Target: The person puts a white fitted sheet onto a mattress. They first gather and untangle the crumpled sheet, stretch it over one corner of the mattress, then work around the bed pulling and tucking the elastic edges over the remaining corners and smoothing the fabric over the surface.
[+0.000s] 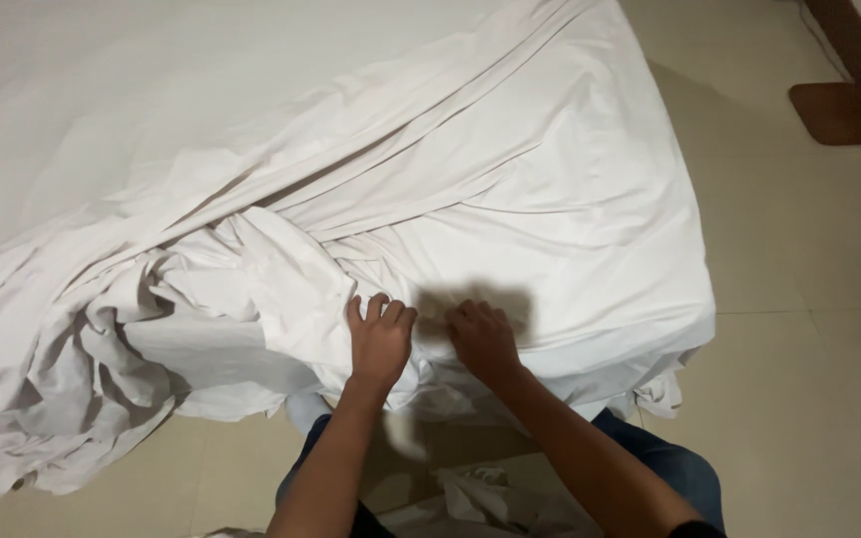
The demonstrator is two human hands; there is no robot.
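Head view, left hand, right hand, fingers buried in white sheet

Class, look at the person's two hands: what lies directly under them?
Both the left hand and right hand rest on bunched white sheet at the bed's edge. Whatever lies beneath the sheet is covered.

A floor of pale beige glossy tiles surrounds the bed. At the upper right, a dark brown wooden piece with a rounded flat foot stands on it, possibly part of furniture. Below, some crumpled white cloth lies on the floor tiles.
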